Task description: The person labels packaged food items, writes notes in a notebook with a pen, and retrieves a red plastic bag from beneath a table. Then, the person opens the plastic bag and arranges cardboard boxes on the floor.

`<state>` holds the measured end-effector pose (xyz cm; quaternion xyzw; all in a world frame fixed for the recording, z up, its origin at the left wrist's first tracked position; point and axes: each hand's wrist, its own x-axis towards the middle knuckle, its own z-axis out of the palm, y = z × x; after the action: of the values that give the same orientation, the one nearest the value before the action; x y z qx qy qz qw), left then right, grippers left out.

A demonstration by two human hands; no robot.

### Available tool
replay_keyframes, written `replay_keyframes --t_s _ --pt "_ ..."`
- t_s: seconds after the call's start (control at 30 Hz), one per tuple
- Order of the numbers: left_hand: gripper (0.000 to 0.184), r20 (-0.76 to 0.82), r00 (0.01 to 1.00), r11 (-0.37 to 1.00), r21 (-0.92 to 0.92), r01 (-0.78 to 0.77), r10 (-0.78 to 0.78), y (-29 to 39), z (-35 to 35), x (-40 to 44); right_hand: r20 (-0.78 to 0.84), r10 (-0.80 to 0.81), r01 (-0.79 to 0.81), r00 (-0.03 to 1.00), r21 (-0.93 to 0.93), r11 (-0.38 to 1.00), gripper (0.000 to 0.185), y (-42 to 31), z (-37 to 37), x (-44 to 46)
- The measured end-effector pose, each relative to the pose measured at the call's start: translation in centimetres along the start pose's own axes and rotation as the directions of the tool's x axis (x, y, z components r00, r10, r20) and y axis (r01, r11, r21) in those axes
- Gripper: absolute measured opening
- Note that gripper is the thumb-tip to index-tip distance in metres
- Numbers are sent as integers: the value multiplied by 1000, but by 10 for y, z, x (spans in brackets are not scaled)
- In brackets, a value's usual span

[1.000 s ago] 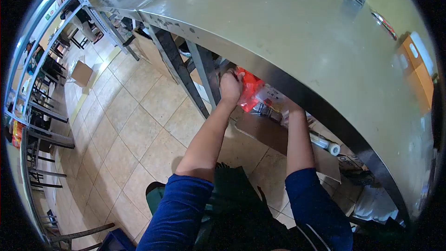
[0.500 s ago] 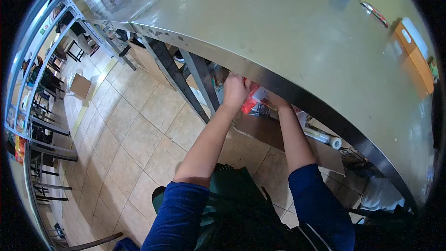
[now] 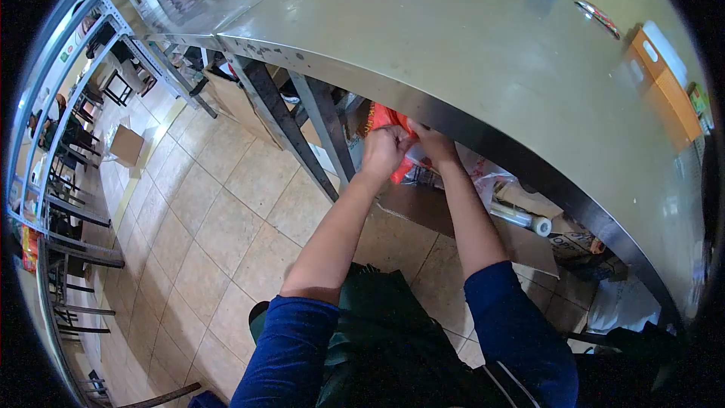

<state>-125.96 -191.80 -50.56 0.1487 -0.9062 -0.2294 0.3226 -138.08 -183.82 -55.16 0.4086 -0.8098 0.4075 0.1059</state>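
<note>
Below the table edge, my left hand (image 3: 384,153) is closed on a red plastic bag (image 3: 387,116) with yellow print along one side. Close beside it, my right hand (image 3: 436,145) has its fingers bent in against the same bag, and the two hands nearly touch. Both hands are over an open cardboard box (image 3: 423,208) under the table. Clear plastic wrapping (image 3: 489,181) shows in the box to the right of my right forearm. The table edge hides part of the bag and the box.
The metal table (image 3: 423,38) spans the top, with an orange board (image 3: 664,94) at its right. Metal legs (image 3: 325,121) stand left of my hands. A clear roll (image 3: 525,219) lies at the right. A small carton (image 3: 125,145) and a distant person (image 3: 124,57) are at the left.
My right hand has moved left, out of the box's middle toward my left hand. More of the red bag shows above my left hand than half a second ago.
</note>
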Motion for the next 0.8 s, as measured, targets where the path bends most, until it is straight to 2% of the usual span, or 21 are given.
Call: replay_keyframes --t_s 0.03,0.07,0.1,0.13,0.17,0.23,0.27,0.33,0.37,0.43,0.47,0.5,0.53,0.57,0.6,0.67,0.7,0.73,0.77,0.8 --pt "16 156 979 989 -44 140 -132 6 -8 0 92 319 -322 943 490 810 28 -24 -15 -3" --pt "16 154 980 990 -45 137 -128 6 -17 1 88 317 -319 944 490 811 28 -8 -4 -9" --pt "14 205 968 942 -273 197 -143 3 -27 -2 32 209 -208 977 314 926 23 27 18 -22" --pt "13 256 956 838 -482 255 -144 4 -33 -2 0 86 -86 996 118 989 19 47 29 -30" --pt "13 260 955 838 -481 256 -143 8 -37 -1 -1 90 -89 996 118 989 19 38 22 -37" --pt "22 105 959 839 -464 283 -265 15 -41 2 -57 -164 173 985 230 958 15 -3 -4 -54" --pt "22 113 958 839 -463 286 -264 13 -35 3 -56 -156 164 986 230 959 15 -20 -11 -61" --pt "32 258 931 964 9 265 -258 -6 -8 7 200 34 -135 979 517 846 16 -44 -17 -70" --pt "32 262 932 966 9 258 -251 -21 8 7 193 39 -135 980 516 846 16 -46 -14 -71" --pt "38 94 984 989 25 149 -151 -49 34 4 -1 -58 51 998 504 862 15 -39 -3 -74" --pt "38 98 984 989 24 145 -147 -50 33 4 -58 86 -43 995 523 851 12 -15 19 -76" --pt "36 105 977 983 4 185 -184 -52 30 0 -56 92 -49 994 524 850 12 -13 13 -70" --pt "35 107 970 975 -18 224 -220 -52 29 -1 -148 59 -22 987 242 970 10 -16 -3 -59" --pt "35 111 967 973 -19 231 -228 -46 28 -5 -218 5 -19 976 -63 998 10 -23 -19 -50" --pt "35 101 970 975 18 222 -222 -37 26 -6 -214 7 -21 977 -63 998 10 -32 -33 -39" --pt "38 86 973 976 60 209 -213 -34 32 -6 -299 -242 192 923 -186 964 15 -55 -62 -18" --pt "40 145 976 983 119 143 -160 -40 42 -7 -295 -245 197 924 -184 963 15 -68 -74 -16" --pt "43 207 972 982 172 72 -107 -43 47 -7 -183 -19 131 983 626 769 16 -83 -85 -16" --pt "43 208 972 982 170 76 -111 -40 44 -9 73 52 -76 996 996 51 18 -98 -95 -19" --pt "43 206 971 986 135 92 -119 -38 39 -8 212 -275 -220 938 975 2 19 -113 -107 -26"
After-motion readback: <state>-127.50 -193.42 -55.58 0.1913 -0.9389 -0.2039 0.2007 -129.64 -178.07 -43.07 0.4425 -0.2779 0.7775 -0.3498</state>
